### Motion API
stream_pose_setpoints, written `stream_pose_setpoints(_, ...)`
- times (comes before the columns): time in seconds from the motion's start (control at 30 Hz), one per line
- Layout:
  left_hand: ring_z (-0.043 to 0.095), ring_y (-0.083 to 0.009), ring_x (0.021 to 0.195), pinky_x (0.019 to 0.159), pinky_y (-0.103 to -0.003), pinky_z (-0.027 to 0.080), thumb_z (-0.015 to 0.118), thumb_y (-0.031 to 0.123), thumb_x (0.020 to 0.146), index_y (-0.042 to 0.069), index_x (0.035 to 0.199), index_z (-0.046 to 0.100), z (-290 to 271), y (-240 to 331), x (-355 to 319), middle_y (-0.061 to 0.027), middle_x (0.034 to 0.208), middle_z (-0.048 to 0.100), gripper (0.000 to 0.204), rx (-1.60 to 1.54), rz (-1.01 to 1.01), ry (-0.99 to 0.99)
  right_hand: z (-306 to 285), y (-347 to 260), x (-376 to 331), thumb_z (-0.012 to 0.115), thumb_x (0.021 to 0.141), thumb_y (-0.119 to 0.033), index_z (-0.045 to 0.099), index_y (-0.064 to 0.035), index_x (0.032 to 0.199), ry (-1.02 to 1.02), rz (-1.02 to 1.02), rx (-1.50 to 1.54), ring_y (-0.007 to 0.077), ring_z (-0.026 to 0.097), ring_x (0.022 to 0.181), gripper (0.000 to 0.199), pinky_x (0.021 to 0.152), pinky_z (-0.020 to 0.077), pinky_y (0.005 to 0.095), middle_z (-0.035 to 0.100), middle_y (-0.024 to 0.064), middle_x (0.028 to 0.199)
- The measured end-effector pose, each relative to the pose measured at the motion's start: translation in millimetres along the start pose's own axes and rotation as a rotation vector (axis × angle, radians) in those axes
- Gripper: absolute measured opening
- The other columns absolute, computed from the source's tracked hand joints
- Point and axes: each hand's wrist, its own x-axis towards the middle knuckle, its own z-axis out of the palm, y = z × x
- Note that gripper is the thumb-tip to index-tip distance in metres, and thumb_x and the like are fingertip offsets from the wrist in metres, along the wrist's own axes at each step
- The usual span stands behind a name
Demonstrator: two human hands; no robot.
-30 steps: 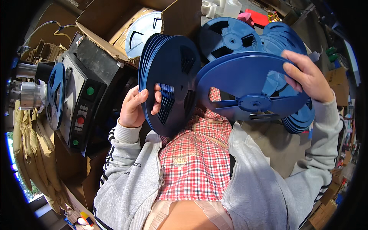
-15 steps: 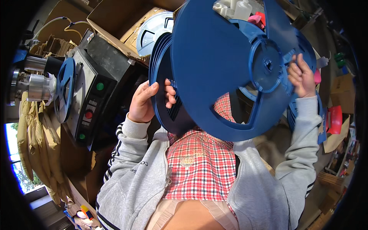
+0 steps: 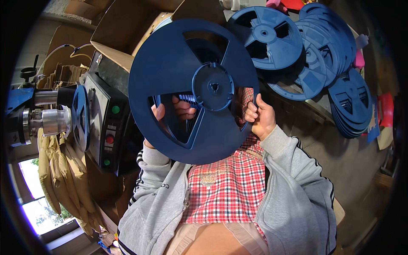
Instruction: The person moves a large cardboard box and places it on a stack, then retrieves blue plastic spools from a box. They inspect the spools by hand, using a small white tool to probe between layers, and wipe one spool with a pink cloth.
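Note:
A large blue reel flange [image 3: 161, 63] with wide cut-outs and a round hub faces me in front of my chest. My right hand [image 3: 264, 115] grips its right rim, thumb up and fingers curled at the edge. Behind the flange, my left hand [image 3: 184, 109] shows in part through the lower left cut-out. Its fingers are curled around a stack of similar reel flanges [image 3: 171, 124], mostly hidden by the front one. Whether the front flange touches the stack, I cannot tell.
More blue reel flanges [image 3: 282, 51] lie in piles at the far right. To the left stands a machine with a blue reel [image 3: 80, 118] on it and a black control box [image 3: 114, 123] with green and red buttons. An opened cardboard box [image 3: 117, 32] is behind.
My right hand has brought the single flange leftward, in front of the stack in my left hand. The view has shifted, showing more of the piles at the right.

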Motion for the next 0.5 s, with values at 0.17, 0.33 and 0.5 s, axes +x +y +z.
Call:
stream_pose_setpoints(0.17,0.068,-0.0294,0.093,0.089,-0.043,0.054,0.056,0.038,0.098,-0.001,0.118,0.050,8,-4,-5,-0.0167,0.104,0.065,0.044,-0.128,-0.043,0.019,-8,1,-4,0.042,0.104,-0.039,0.051,-0.0110,0.096,0.001,-0.030,0.010,0.0106,0.038,0.052,0.031,0.051,0.0330,0.0258,0.042,-0.0011,0.066)
stream_pose_setpoints(0.33,0.068,-0.0285,0.091,0.083,-0.039,0.057,0.052,0.034,0.100,-0.002,0.121,0.047,3,-8,-5,-0.0165,0.104,0.064,0.042,-0.237,-0.025,-0.081,-5,1,-7,0.040,0.104,-0.042,0.050,-0.0106,0.095,0.025,-0.092,-0.002,0.0112,0.039,0.050,0.034,0.050,0.0338,0.0272,0.043,-0.0003,0.065)
stream_pose_setpoints(0.5,0.068,-0.0280,0.088,0.079,-0.037,0.058,0.050,0.032,0.102,-0.003,0.122,0.048,-6,-8,-6,-0.0170,0.103,0.062,0.041,-0.272,-0.003,-0.142,12,-12,-18,0.041,0.104,-0.040,0.051,-0.0102,0.098,-0.025,-0.268,-0.105,0.0104,0.036,0.048,0.032,0.047,0.0329,0.0260,0.040,-0.0004,0.063)
